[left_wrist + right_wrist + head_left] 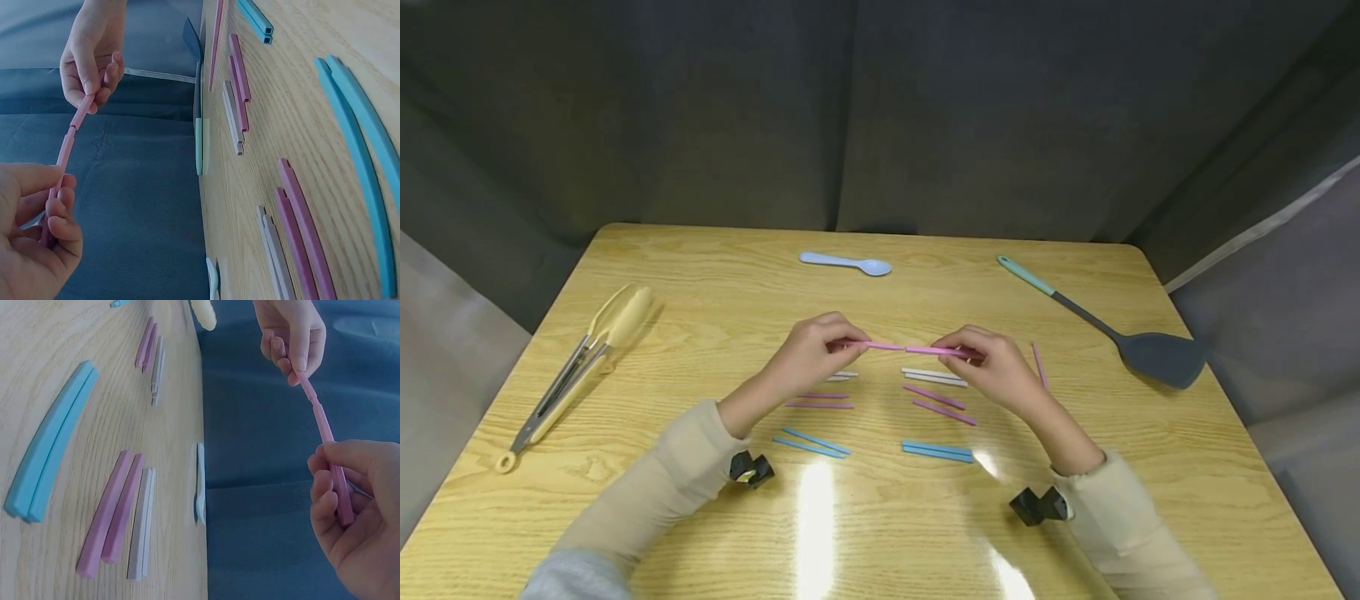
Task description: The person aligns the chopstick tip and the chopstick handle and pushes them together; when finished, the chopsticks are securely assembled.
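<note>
Both hands are raised over the table, each pinching one half of a pink chopstick. My left hand [812, 357] grips the left half [887, 345] between thumb and fingers, its back end lying against the palm. The other half [325, 428] is pinched by my right hand [996, 371]. The two halves lie nearly in line, and their facing ends meet or almost meet at a narrow joint. Below the hands lie white pieces [934, 377], purple-pink pieces [943, 412] and blue pieces [936, 451], in left and right groups. The left white pieces are partly hidden by my left hand in the head view.
Yellow-handled tongs [568, 387] lie at the table's left. A pale blue spoon [850, 263] lies near the back edge. A dark spatula [1157, 358] with a green handle is at the right. One more pink piece [1039, 365] lies beside my right wrist.
</note>
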Available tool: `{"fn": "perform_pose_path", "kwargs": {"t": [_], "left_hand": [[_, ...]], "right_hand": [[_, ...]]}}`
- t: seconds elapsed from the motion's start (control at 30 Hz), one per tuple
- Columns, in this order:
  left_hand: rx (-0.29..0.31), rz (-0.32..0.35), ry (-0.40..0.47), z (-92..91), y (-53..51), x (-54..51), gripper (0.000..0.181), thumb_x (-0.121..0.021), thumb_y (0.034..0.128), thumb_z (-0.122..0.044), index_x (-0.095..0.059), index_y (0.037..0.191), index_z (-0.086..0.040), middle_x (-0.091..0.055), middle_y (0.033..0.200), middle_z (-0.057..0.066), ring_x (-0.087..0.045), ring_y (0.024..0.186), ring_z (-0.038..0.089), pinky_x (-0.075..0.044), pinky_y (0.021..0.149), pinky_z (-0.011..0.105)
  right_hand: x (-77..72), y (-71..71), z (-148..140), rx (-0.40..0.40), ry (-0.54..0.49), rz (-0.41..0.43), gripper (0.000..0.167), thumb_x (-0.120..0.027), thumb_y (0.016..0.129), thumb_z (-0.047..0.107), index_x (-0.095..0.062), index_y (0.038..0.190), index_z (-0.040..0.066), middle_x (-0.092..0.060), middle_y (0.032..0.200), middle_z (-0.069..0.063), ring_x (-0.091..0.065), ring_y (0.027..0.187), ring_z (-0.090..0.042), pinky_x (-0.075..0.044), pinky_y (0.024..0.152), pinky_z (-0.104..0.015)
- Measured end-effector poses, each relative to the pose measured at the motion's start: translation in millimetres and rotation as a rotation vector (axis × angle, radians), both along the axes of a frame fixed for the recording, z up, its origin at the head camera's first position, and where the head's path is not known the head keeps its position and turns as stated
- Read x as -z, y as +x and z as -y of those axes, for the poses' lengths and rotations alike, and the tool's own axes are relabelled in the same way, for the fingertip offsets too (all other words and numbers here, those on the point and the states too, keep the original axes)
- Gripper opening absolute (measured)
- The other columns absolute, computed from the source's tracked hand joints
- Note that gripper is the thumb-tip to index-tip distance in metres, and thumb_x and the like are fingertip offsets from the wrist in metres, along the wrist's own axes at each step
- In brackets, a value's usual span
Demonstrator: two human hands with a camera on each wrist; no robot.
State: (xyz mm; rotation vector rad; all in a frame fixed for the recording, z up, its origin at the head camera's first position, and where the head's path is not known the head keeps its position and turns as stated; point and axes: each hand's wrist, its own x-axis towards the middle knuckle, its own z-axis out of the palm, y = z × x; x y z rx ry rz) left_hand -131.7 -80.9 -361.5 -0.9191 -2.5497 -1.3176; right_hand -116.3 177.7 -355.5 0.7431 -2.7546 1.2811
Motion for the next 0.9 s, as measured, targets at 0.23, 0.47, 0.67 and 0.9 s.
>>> {"fn": "perform_pose_path", "kwargs": {"t": [0.23,0.47,0.67,0.9], "left_hand": [[0.007,-0.011,0.006,0.5,-0.6,2.1,0.008,-0.065,0.0812,-0.008,-0.069,0.086,-0.003,-0.060,0.079,0.001,-0.051,0.066,0.008,-0.045,0.059,0.019],[0.033,-0.045,0.025,0.5,2.6,2.2,0.008,-0.064,0.0816,-0.006,-0.069,0.086,-0.002,-0.059,0.078,0.002,-0.048,0.064,0.008,-0.042,0.055,0.019],[0.036,-0.064,0.033,-0.1,4.7,1.3,0.007,-0.063,0.0819,-0.005,-0.069,0.085,-0.001,-0.059,0.077,0.002,-0.049,0.063,0.007,-0.044,0.055,0.018],[0.031,-0.107,0.073,-0.9,5.1,-0.5,0.006,-0.065,0.0805,-0.005,-0.069,0.083,-0.001,-0.059,0.075,0.002,-0.050,0.062,0.007,-0.043,0.055,0.018]], "right_hand": [[-0.5,1.0,2,0.006,-0.013,0.006,0.013,-0.062,0.084,0.006,-0.067,0.096,0.007,-0.061,0.083,-0.002,-0.052,0.068,-0.011,-0.046,0.058,-0.026],[-2.4,1.8,6,-0.007,0.007,-0.024,0.013,-0.062,0.083,0.004,-0.068,0.094,0.006,-0.061,0.082,-0.002,-0.050,0.066,-0.010,-0.044,0.057,-0.022],[-3.8,3.8,10,-0.010,-0.030,-0.048,0.011,-0.062,0.082,0.003,-0.068,0.092,0.005,-0.060,0.081,-0.002,-0.049,0.065,-0.010,-0.044,0.057,-0.021],[-5.1,5.5,13,-0.028,-0.107,-0.131,0.010,-0.063,0.080,-0.002,-0.067,0.088,0.002,-0.061,0.079,-0.007,-0.050,0.063,-0.008,-0.045,0.056,-0.020]]}}
